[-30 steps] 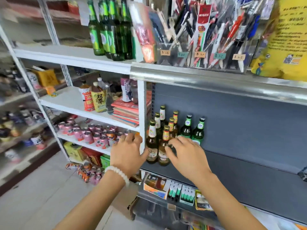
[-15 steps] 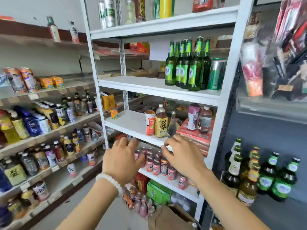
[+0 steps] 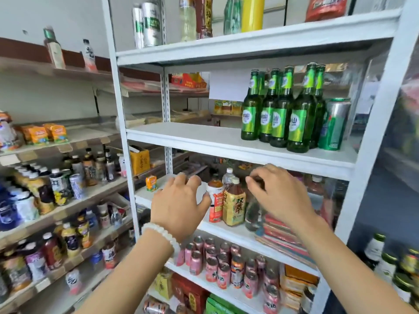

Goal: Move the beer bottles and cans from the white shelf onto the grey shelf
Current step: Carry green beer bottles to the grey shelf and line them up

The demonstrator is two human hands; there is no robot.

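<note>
Hands [image 3: 226, 200] now raised, still empty.

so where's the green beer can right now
In the head view, the green beer can stands at the right end of the white shelf, just right of the green glass beer bottles.
</note>
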